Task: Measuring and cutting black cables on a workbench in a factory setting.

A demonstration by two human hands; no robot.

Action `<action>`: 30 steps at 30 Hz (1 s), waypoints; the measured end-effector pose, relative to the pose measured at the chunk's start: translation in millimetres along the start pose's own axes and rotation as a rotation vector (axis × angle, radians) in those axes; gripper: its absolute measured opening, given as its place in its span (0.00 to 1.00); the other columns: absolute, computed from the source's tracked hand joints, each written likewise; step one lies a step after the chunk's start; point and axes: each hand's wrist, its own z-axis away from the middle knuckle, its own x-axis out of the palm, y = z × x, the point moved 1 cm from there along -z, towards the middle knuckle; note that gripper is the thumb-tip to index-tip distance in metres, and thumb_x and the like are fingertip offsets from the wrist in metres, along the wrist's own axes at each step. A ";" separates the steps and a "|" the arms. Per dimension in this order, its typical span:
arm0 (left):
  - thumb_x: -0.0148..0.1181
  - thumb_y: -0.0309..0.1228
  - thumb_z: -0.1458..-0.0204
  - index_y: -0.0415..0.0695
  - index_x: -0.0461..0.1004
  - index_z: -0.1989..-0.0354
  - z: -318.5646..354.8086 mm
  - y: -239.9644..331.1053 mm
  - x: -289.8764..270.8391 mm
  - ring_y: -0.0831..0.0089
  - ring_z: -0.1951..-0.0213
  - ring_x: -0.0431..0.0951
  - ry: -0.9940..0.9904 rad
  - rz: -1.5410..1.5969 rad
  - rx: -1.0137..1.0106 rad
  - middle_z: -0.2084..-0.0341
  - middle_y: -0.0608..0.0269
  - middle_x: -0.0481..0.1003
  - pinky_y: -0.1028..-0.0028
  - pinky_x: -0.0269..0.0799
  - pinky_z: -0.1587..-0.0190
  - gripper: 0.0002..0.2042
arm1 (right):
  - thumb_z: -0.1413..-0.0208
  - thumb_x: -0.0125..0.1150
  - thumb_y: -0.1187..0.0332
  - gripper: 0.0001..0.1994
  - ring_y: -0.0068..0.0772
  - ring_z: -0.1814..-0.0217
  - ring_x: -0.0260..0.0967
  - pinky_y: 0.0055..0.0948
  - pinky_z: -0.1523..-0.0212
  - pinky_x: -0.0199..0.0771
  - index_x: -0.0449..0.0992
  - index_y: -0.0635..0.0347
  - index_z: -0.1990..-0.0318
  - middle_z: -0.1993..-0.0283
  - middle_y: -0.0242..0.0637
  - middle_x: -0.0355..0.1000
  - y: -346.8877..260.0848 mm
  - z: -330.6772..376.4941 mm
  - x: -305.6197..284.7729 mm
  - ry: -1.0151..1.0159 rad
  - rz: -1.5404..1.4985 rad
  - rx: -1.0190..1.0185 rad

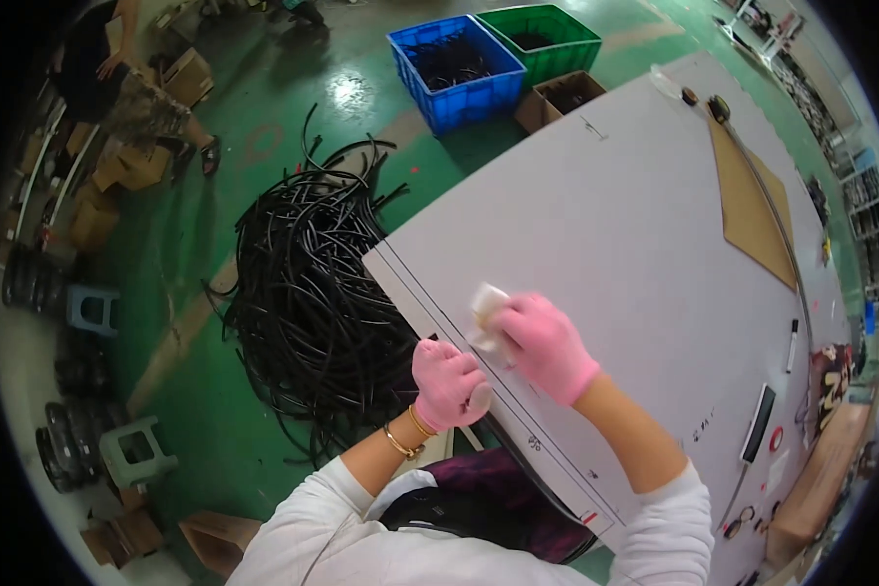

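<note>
Both our forearms reach forward and angle inward, bare below pushed-up white sleeves (659, 523). Our left hand (444, 386), in a pink glove, is closed in a fist, knuckles upward; gold bracelets (407, 444) circle the left wrist. Our right hand (545, 347), gloved alike, sits a little farther forward, near the left but apart from it, its fingers bent in a pinching grip and pointing leftward.
</note>
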 end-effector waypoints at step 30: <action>0.54 0.31 0.56 0.50 0.63 0.86 4.8 -4.6 -2.2 0.61 0.74 0.64 0.025 -0.049 0.055 0.82 0.66 0.65 0.62 0.57 0.67 0.10 | 0.37 0.36 0.36 0.42 0.45 0.25 0.45 0.46 0.28 0.48 0.50 0.67 0.30 0.28 0.54 0.50 112.2 53.4 -217.0 0.466 -1.564 0.345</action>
